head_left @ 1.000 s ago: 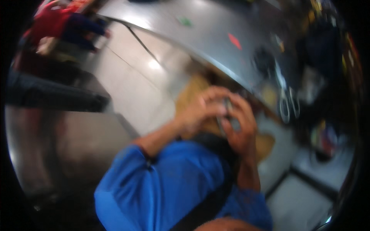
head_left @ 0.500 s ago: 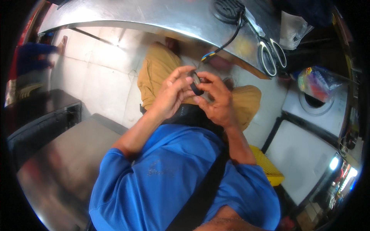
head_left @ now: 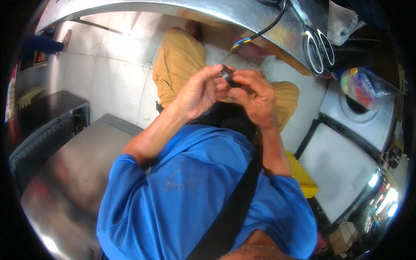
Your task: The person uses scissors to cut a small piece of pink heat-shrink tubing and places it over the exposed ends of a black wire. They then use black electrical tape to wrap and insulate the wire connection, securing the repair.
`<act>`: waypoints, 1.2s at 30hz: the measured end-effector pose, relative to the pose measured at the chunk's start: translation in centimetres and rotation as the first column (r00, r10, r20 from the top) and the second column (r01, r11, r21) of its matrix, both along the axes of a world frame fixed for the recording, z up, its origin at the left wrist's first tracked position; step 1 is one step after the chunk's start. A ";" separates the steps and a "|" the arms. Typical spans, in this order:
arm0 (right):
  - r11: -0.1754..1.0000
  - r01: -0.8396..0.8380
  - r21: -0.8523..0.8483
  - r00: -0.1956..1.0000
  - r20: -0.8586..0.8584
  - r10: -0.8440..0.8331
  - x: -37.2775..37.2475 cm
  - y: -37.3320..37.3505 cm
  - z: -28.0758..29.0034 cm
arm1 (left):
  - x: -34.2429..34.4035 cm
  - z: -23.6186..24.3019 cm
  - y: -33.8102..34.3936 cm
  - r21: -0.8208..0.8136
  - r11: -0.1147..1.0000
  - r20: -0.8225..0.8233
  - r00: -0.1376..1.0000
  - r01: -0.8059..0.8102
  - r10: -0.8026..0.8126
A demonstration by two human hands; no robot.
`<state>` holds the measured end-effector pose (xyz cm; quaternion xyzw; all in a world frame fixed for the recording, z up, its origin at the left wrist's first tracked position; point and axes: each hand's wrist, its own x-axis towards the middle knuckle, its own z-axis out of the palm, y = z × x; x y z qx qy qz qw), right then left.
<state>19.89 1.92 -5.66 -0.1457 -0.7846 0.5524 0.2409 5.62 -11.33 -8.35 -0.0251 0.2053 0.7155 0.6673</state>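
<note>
In front of my lap I hold a narrow black ring, which looks like a roll of black electrical tape, between both hands. My left hand pinches its left side with the thumb and fingertips. From the right, my right hand grips the other side, its fingers curled round the rim. Just beyond the hands, a black cable hangs off the table edge, its end split into blue and yellow wires. The cable's end is apart from my fingers.
A metal table curves across the far side, with scissors and a clear plastic bag at its right. A white appliance and a yellow crate stand to my right. At left are a grey box and another person's foot.
The black roll has turned to show more of its outer edge, and my fingers have shifted around it. The view has moved slightly, so the table and scissors sit higher.
</note>
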 end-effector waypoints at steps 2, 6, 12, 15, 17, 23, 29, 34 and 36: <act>1.000 -0.009 -0.008 1.000 -0.001 0.009 -0.1 0.1 -0.2 | 0.0 0.3 0.1 -0.039 0.999 0.006 1.000 -0.002 0.002; 0.994 -0.078 0.082 0.997 0.033 0.075 -0.3 0.4 0.6 | 0.0 0.6 0.0 -0.039 0.997 -0.068 0.995 -0.071 0.068; 0.994 -0.070 0.081 0.996 0.054 0.066 0.0 -0.2 0.6 | 0.1 0.1 -0.5 -0.007 0.990 -0.375 0.918 -0.139 0.126; 0.998 -0.047 0.042 0.996 0.078 0.043 0.0 -0.5 0.3 | 0.2 0.2 -0.3 -0.026 0.987 -0.326 0.935 -0.158 0.141; 0.999 -0.033 0.031 0.997 0.066 0.031 -0.2 -0.7 0.2 | 0.0 0.0 -0.4 -0.038 0.988 -0.267 0.954 -0.149 0.134; 0.995 -0.049 0.091 0.997 0.071 0.043 -0.4 -0.5 -0.2 | -0.3 -0.6 -0.4 -0.065 0.996 -0.032 0.998 -0.057 0.055; 0.998 -0.047 0.030 0.997 0.056 0.045 -0.5 -0.6 -0.3 | -0.7 -1.7 -0.9 0.054 0.998 0.235 0.971 0.035 -0.047; 0.983 -0.011 -0.183 0.993 0.112 0.032 -0.7 -1.0 0.3 | -0.7 -1.9 -1.2 -0.061 0.990 0.063 0.991 0.123 -0.120; 0.986 -0.010 -0.169 0.993 0.114 0.030 -0.9 -1.0 0.3 | 0.0 -1.2 -1.2 -0.145 0.989 -0.032 0.999 0.030 -0.035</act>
